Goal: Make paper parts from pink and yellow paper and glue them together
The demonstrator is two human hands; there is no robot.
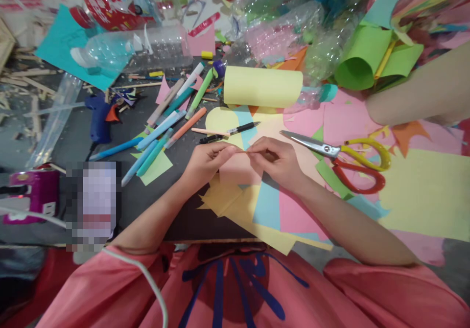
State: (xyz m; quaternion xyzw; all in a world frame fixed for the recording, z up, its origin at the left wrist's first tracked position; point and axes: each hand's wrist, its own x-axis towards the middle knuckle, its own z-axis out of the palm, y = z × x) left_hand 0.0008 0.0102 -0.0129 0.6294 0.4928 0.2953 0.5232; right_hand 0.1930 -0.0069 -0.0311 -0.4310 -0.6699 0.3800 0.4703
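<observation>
1. Hands: 2, the wearer's. Left hand and right hand nearly met, thumbs and fingers closed in a pinch.
2. Work piece: 1 thin pinkish strip, between both sets of fingertips, above the counter. Long axis ran left-right, across the wearer. Couldn't tell whether it was loose or the edge of the pale pink paper just below.
3. Just beyond the hands: 2 black pens, the farther one with its tip to the right and slightly away.
4. Right of right hand: 1 pair of scissors, tips left, one yellow and one red handle to the right.
5. Left of left hand: about 9 markers in a loose cluster, mostly slanting away to the right.
6. Farther out: 1 yellow paper roll, axis left-right; 1 blue glue gun on the left; 1 red-labelled bottle, red cap left.
7. Far right: 1 arm of another person, beside green paper tubes.
</observation>
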